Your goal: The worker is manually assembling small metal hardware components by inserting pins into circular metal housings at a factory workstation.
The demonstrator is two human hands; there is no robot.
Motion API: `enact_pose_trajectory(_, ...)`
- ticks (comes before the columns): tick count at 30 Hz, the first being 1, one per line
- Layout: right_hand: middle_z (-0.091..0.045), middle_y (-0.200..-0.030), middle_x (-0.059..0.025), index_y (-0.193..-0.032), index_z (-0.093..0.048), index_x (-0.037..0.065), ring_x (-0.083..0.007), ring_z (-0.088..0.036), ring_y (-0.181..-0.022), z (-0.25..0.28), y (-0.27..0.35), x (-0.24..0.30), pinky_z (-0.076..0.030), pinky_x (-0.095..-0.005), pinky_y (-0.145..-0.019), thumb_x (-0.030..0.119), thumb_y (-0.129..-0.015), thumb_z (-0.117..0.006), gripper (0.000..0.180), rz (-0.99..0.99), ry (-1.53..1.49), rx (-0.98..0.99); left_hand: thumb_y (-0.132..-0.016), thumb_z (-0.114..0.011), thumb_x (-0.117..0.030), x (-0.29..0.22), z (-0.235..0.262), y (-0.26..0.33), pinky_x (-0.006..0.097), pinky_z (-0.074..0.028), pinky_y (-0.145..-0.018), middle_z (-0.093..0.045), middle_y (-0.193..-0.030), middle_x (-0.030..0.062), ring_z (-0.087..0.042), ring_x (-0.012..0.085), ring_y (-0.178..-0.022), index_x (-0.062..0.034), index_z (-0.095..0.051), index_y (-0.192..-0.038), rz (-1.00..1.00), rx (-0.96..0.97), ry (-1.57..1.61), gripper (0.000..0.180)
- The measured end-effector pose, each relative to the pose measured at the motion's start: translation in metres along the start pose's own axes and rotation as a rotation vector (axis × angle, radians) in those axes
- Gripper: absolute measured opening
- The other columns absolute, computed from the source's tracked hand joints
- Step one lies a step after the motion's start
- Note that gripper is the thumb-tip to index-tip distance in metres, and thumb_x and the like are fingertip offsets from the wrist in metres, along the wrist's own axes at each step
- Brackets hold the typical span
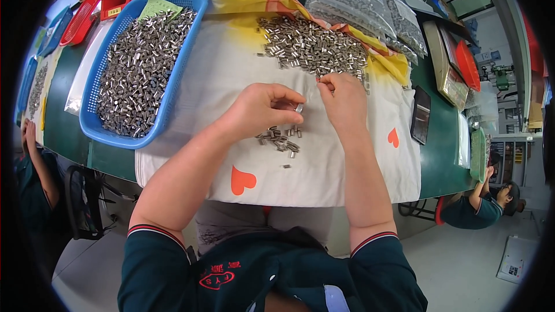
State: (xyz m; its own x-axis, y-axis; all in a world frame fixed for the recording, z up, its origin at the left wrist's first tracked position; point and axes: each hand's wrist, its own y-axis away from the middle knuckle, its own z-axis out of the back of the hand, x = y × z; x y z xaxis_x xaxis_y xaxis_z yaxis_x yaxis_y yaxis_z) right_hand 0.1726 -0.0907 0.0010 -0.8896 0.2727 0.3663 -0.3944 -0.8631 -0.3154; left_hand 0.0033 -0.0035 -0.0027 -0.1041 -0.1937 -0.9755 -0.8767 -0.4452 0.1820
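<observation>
On a pale cloth [312,179] with orange hearts, my left hand [260,110] is closed with thumb and fingers around small shiny metal cylinders; how many it holds is hidden. My right hand [344,101] is pinched shut at the near edge of a big heap of small metal cylinders [312,46]. Whatever lies between its fingertips is too small to make out. Below my left hand, several loose cylinders [280,140] are scattered on the cloth. To the left stands a blue perforated basket [88,104] full of similar cylinders, with a green paper slip [157,7] on top.
Clear bags of metal parts [350,0] lie beyond the heap. A dark phone [421,115] rests on the green table [445,164] at the right. Red trays [81,18] stand at the far left. A co-worker [480,205] sits at right; another person's hands [29,136] show at left.
</observation>
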Motion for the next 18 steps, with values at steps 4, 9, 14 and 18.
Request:
enact_pose_trajectory(4, -0.056, -0.069, -0.0089, -0.07, -0.062, 0.007, -0.0261, -0.054, -0.071, -0.009, -0.002, 0.001, -0.042, -0.0372, -0.067, 0.012, -0.069, -0.063, 0.006, 0.077, 0.078, -0.058, -0.071, -0.068, -0.003, 0.002, 0.001, -0.001, 0.021, -0.046, -0.069, -0.061, -0.081, 0.0028, -0.055, 0.0065, -0.073, 0.0021, -0.06, -0.098, -0.003, -0.001, -0.015, 0.028)
enact_pose_trajectory(9, -0.056, -0.071, -0.007, -0.071, -0.063, 0.008, -0.0249, -0.053, -0.073, -0.007, 0.0, 0.003, -0.04, -0.037, -0.07, 0.013, -0.069, -0.062, 0.005, 0.09, 0.103, -0.016, -0.071, -0.067, -0.002, 0.002, 0.001, -0.002, 0.021, -0.046, -0.069, -0.061, -0.082, 0.0027, -0.055, 0.0064, -0.074, 0.002, -0.06, -0.099, -0.002, -0.007, 0.024, 0.029)
enact_pose_trajectory(14, -0.056, -0.073, -0.0065, -0.074, -0.062, 0.007, -0.0235, -0.054, -0.074, -0.007, 0.002, 0.007, -0.041, -0.0356, -0.07, 0.012, -0.07, -0.062, 0.006, 0.111, 0.088, -0.006, -0.073, -0.065, 0.002, 0.005, 0.004, -0.005, 0.019, -0.047, -0.068, -0.06, -0.086, 0.0027, -0.057, 0.007, -0.077, 0.002, -0.057, -0.104, -0.001, -0.023, 0.064, 0.032)
enact_pose_trajectory(18, -0.06, -0.075, -0.0075, -0.076, -0.06, 0.004, -0.0196, -0.057, -0.07, 0.011, 0.008, 0.019, -0.044, -0.0288, -0.067, 0.007, -0.072, -0.061, 0.005, -0.166, -0.522, 0.088, -0.074, -0.065, -0.002, 0.002, 0.005, -0.006, 0.02, -0.046, -0.071, -0.061, -0.087, 0.0036, -0.056, 0.0069, -0.078, 0.0021, -0.057, -0.103, -0.016, -0.064, 0.178, 0.03)
